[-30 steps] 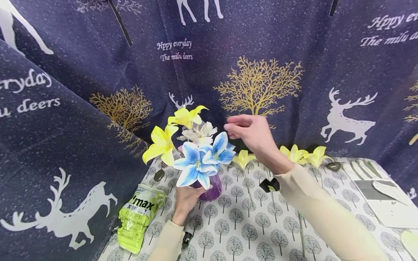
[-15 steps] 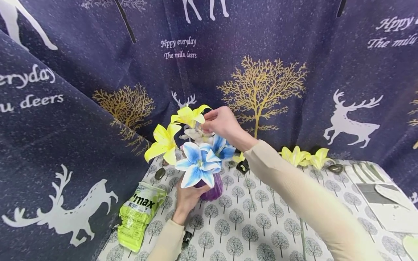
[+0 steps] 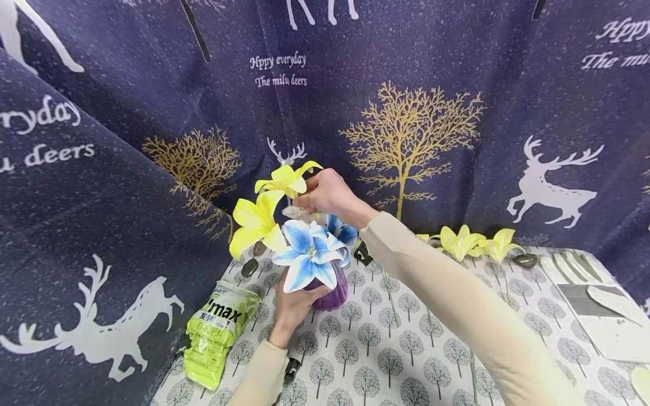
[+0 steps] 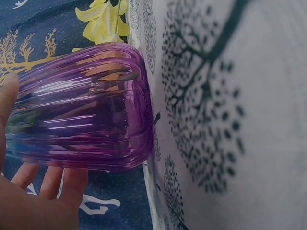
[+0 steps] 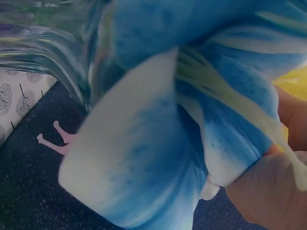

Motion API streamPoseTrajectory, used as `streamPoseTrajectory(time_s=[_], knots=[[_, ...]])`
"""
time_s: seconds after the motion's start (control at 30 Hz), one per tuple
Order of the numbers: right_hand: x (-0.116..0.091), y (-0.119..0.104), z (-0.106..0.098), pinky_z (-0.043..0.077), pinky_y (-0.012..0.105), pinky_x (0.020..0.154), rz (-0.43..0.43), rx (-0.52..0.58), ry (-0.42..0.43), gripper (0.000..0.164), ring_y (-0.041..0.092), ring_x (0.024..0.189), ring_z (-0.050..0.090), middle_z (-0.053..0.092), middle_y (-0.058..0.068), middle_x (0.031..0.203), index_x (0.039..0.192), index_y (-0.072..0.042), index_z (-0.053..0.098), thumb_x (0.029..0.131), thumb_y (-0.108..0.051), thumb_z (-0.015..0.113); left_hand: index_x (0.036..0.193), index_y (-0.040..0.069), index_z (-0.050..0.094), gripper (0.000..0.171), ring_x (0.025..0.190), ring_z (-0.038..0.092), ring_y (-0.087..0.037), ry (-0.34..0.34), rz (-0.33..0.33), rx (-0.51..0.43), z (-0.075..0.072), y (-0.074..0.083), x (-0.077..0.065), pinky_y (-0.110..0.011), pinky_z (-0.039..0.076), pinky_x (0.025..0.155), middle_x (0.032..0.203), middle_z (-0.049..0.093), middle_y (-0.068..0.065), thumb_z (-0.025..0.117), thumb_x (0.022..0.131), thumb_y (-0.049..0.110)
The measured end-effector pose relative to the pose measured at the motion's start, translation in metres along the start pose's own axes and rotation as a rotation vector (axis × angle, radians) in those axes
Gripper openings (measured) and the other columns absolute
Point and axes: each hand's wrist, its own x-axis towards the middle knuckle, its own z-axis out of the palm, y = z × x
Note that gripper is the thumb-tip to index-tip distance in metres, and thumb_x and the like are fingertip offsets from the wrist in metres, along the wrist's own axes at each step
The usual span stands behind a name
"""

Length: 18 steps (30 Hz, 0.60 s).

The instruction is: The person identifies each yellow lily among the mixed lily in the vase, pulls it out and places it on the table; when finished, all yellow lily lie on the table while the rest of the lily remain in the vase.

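A purple ribbed glass vase (image 3: 335, 290) stands on the patterned tablecloth with artificial lilies in it. My left hand (image 3: 294, 304) holds the vase round its side; in the left wrist view its fingers (image 4: 50, 182) curl about the purple glass (image 4: 96, 110). Just under the upper yellow lily (image 3: 284, 179), my right hand (image 3: 332, 194) pinches its stem, which the fingers mostly hide. Another yellow lily (image 3: 256, 223) leans out at the left. Blue-and-white lilies (image 3: 310, 254) hang over the vase's front, and a blue petal (image 5: 144, 139) fills much of the right wrist view. White flowers (image 3: 304, 214) sit behind, partly covered.
A green bag (image 3: 218, 332) lies at the table's left edge, near a dark stone (image 3: 249, 267). Loose yellow lilies (image 3: 459, 242) lie along the back, with another stone (image 3: 525, 260) beside them. A white and grey sheet (image 3: 599, 316) lies at right. A printed curtain (image 3: 325, 113) hangs behind.
My right hand has moved left from beside the bouquet to the upper yellow lily and taken hold of it. That lily has shifted slightly left. My left hand stays on the vase.
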Motion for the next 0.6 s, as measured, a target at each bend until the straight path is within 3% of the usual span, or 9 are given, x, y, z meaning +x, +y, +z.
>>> streamPoseTrajectory(time_s=[0.37, 0.6], knots=[[-0.0002, 0.0007, 0.0061, 0.049, 0.024, 0.062, -0.051, -0.101, -0.026, 0.005, 0.014, 0.07, 0.058, 0.069, -0.001, 0.071, 0.085, -0.012, 0.081, 0.087, -0.016, 0.079, 0.135, 0.024, 0.059, 0.084, 0.122, 0.065, -0.026, -0.011, 0.007, -0.063, -0.0008, 0.0001, 0.0, -0.047, 0.051, 0.109, 0.132, 0.069, -0.001, 0.097, 0.06, 0.027], [-0.0068, -0.0004, -0.001, 0.041, 0.024, 0.055, -0.073, -0.01, -0.029, 0.013, 0.016, 0.062, 0.05, 0.064, 0.003, 0.068, 0.085, -0.005, 0.078, 0.092, -0.014, 0.073, 0.137, 0.02, 0.058, 0.084, 0.124, 0.063, -0.023, -0.045, 0.052, -0.182, 0.0013, -0.0035, 0.0029, -0.033, 0.051, 0.11, 0.134, 0.068, -0.001, 0.096, 0.062, 0.015]])
